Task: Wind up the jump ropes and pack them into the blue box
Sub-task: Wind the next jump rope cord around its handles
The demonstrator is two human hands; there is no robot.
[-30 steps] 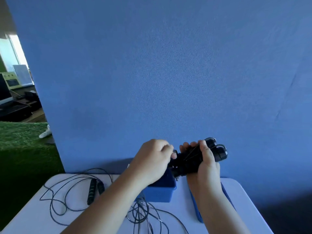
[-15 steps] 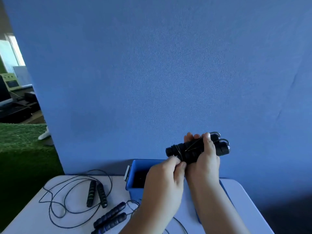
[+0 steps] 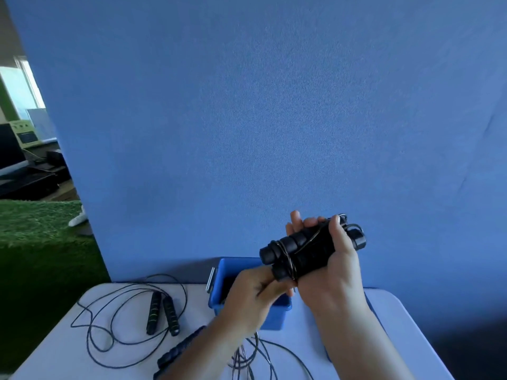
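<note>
My right hand (image 3: pixel 333 272) grips two black jump-rope handles (image 3: pixel 297 249) held side by side above the table, with thin cord wound around them. Just below the handles' left end, my left hand (image 3: pixel 253 296) pinches that cord between thumb and fingers. The blue box (image 3: pixel 219 290) stands on the white table (image 3: pixel 55 352) behind my left hand, which hides part of it. A second rope with black handles banded in green (image 3: pixel 162 312) lies unwound at the left. A third rope's dark blue handles (image 3: pixel 178 352) lie near my left forearm.
A blue backdrop wall (image 3: pixel 274 119) rises right behind the table. Loose cord loops (image 3: pixel 255 357) lie in front of the box. The blue lid's edge (image 3: pixel 327 355) peeks out under my right forearm. Green turf (image 3: pixel 33 242) and a desk lie to the left.
My left hand went from the handles' left end down and under them, carrying the cord around. My right hand stayed put with the handles. The view tilted slightly, showing more table.
</note>
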